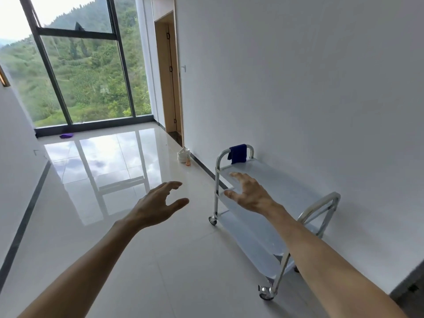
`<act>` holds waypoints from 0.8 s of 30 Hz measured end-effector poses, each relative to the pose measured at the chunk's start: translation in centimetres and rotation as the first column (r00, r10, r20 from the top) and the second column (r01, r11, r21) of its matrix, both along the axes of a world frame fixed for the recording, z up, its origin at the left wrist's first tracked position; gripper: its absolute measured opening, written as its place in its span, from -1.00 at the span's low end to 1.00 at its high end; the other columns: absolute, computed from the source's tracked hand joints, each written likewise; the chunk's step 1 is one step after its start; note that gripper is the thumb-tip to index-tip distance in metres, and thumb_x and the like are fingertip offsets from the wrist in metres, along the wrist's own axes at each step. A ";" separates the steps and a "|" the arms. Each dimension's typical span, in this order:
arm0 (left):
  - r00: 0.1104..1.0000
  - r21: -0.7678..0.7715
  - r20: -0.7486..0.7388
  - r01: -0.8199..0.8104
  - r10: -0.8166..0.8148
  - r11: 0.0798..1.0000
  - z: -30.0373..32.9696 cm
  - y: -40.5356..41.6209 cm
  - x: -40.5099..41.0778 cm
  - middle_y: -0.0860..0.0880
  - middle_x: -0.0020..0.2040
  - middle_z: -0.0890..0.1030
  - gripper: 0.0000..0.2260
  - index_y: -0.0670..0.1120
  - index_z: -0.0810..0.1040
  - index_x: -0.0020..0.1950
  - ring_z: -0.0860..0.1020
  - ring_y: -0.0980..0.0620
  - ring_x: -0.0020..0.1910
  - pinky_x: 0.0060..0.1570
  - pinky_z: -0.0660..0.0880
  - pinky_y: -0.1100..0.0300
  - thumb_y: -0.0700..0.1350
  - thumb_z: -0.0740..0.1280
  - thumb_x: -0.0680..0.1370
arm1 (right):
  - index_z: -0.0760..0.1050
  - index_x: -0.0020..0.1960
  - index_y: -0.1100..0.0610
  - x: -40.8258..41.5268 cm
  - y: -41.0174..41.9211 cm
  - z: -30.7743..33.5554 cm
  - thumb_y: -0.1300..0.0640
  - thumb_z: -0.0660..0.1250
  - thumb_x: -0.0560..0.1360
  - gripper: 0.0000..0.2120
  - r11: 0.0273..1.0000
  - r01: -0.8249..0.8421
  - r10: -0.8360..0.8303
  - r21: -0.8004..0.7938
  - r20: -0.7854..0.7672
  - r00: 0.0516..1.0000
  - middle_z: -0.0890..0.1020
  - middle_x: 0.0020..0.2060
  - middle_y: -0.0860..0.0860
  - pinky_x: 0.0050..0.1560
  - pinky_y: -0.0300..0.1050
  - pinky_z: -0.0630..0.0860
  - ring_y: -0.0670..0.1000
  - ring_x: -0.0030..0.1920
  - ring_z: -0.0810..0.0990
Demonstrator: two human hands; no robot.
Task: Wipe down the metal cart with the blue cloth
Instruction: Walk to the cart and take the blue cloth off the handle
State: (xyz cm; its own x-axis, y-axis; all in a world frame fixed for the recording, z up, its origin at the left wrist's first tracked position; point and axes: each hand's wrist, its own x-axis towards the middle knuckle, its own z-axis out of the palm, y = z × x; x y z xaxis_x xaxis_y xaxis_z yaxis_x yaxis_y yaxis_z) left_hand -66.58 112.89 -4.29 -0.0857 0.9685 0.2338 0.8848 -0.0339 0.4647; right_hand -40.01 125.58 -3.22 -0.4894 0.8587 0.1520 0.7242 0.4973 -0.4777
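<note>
one metal cart (273, 180) with one blue cloth (238, 153) over its handle; two empty hands, fingers spread.

Bare floor (137, 237) left of cart (286, 184); wall (309, 88) right.

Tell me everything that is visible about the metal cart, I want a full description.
The metal cart is a shiny, silver-coloured trolley with flat shelves, one above another, and a looped tube handle at each end. It rolls on small caster wheels and stands upright on the glossy tiled floor, close along the white wall. A blue cloth hangs over the far handle. The shelves look bare. Neither hand touches it; the right hand hovers in front of it.
</note>
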 end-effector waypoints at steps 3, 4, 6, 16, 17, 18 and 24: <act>1.000 0.002 0.012 0.021 -0.021 1.000 -1.1 6.1 -3.3 0.14 0.38 0.47 -0.31 0.14 0.33 0.45 0.48 0.12 0.26 0.09 0.45 0.10 0.45 0.16 0.41 | 0.22 0.53 -0.01 -3.0 5.5 -1.2 -0.18 0.33 0.55 -0.36 1.000 0.019 -0.019 -0.016 -0.007 1.000 0.35 0.49 0.01 0.40 0.18 0.35 0.10 0.45 0.34; 0.999 0.000 0.021 0.030 -0.030 1.000 -1.4 8.3 -4.5 0.14 0.38 0.47 -0.32 0.13 0.33 0.45 0.48 0.11 0.26 0.09 0.44 0.12 0.44 0.17 0.42 | 0.22 0.53 -0.01 -4.0 7.5 -1.6 -0.17 0.33 0.55 -0.36 0.999 0.030 -0.030 -0.024 -0.010 0.999 0.34 0.49 0.02 0.41 0.18 0.34 0.10 0.46 0.33; 0.998 -0.009 0.048 0.052 -0.051 0.999 -1.6 12.9 -6.9 0.13 0.38 0.48 -0.32 0.12 0.34 0.45 0.49 0.11 0.26 0.09 0.41 0.16 0.43 0.18 0.42 | 0.22 0.54 0.00 -6.0 11.3 -2.1 -0.16 0.33 0.55 -0.36 0.997 0.059 -0.060 -0.047 -0.027 0.998 0.33 0.50 0.01 0.43 0.17 0.32 0.10 0.47 0.32; 0.975 -0.058 0.099 0.204 -0.198 0.977 -1.8 34.2 -13.7 0.04 0.37 0.49 -0.33 0.07 0.35 0.45 0.51 0.04 0.23 0.15 0.46 0.13 0.38 0.21 0.43 | 0.20 0.55 0.01 -11.1 27.7 -3.3 -0.14 0.32 0.57 -0.36 0.969 0.216 -0.223 -0.121 -0.047 0.974 0.29 0.53 0.03 0.43 0.11 0.33 0.09 0.49 0.30; 0.972 -0.058 0.102 0.220 -0.214 0.974 -2.0 36.0 -13.7 0.03 0.37 0.49 -0.34 0.07 0.35 0.44 0.51 0.04 0.23 0.14 0.47 0.12 0.38 0.21 0.43 | 0.19 0.55 0.01 -11.1 29.2 -3.5 -0.14 0.32 0.57 -0.37 0.964 0.232 -0.241 -0.130 -0.055 0.969 0.28 0.53 0.03 0.43 0.09 0.33 0.09 0.49 0.30; 0.968 -0.055 0.106 0.235 -0.228 0.970 -2.3 37.9 -13.8 0.03 0.36 0.50 -0.34 0.07 0.36 0.44 0.51 0.04 0.23 0.14 0.47 0.12 0.37 0.22 0.43 | 0.19 0.56 0.01 -11.0 30.7 -3.7 -0.13 0.31 0.57 -0.36 0.959 0.248 -0.259 -0.139 -0.063 0.964 0.27 0.53 0.02 0.43 0.09 0.33 0.09 0.49 0.29; 0.952 -0.061 0.119 0.290 -0.282 0.955 -5.1 48.0 -13.4 0.03 0.35 0.51 -0.47 0.05 0.38 0.42 0.51 0.06 0.20 0.11 0.48 0.14 0.24 0.31 0.52 | 0.20 0.56 0.03 -10.6 40.0 -5.8 -0.11 0.32 0.58 -0.37 0.939 0.298 -0.317 -0.169 -0.099 0.943 0.27 0.53 0.03 0.44 0.02 0.30 0.07 0.50 0.28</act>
State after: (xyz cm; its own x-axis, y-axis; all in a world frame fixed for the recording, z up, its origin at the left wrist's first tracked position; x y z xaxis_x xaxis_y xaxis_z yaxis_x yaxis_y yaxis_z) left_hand -80.02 160.93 -9.34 0.1768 0.9707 0.1626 0.7879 -0.2386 0.5677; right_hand -50.66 165.60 -9.06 -0.1830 0.9817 0.0529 0.7613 0.1756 -0.6241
